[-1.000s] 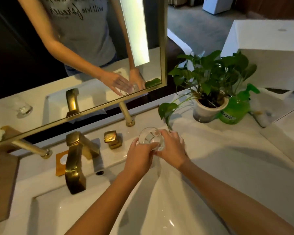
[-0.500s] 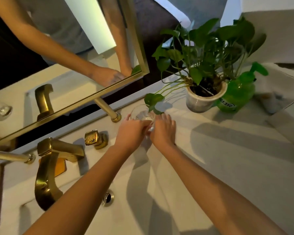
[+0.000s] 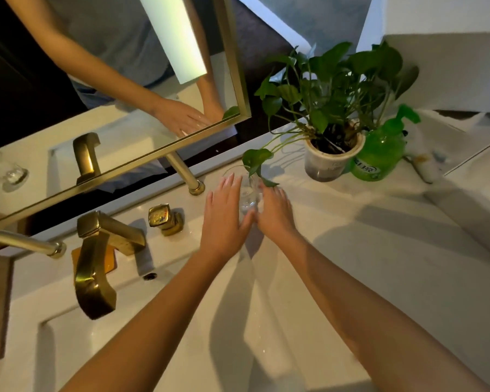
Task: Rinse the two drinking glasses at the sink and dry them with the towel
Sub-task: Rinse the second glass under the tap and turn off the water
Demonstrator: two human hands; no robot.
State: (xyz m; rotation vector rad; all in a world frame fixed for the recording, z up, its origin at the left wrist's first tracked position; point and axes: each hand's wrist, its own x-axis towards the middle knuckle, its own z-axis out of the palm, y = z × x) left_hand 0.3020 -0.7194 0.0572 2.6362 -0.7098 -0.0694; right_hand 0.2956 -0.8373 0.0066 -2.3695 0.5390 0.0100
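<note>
Forearms: both are reaching forward over the white rectangular sink basin (image 3: 153, 349), which is showing no running water.
Tap: the brass angular faucet (image 3: 96, 267) is standing at the basin's left rear; the square brass handle (image 3: 164, 219) is sitting just beside the hands.
Left hand: the left hand (image 3: 224, 219) is lying with fingers straight along the left side of the clear drinking glass (image 3: 248, 193), not curling round it.
Right hand: the right hand (image 3: 275, 213) is flanking the glass's right side, fingers likewise extended; the grip is apart.
Glass location: it is standing upright on the white countertop (image 3: 379, 264) behind the basin, under a trailing leaf of the green potted plant (image 3: 333, 162).
Change: a second ago both hands were clasping this glass in the air; they are now opening with the glass set down.
Meaning: in my judgement this glass is being released, so attention is likely passing to the second glass.
Second glass: it is showing only as a reflection (image 3: 12, 174) in the brass-framed mirror (image 3: 238, 66).
Beyond: a green plastic spray bottle (image 3: 379, 154) is standing touching the plant pot.
Towel: I cannot tell where it is.
</note>
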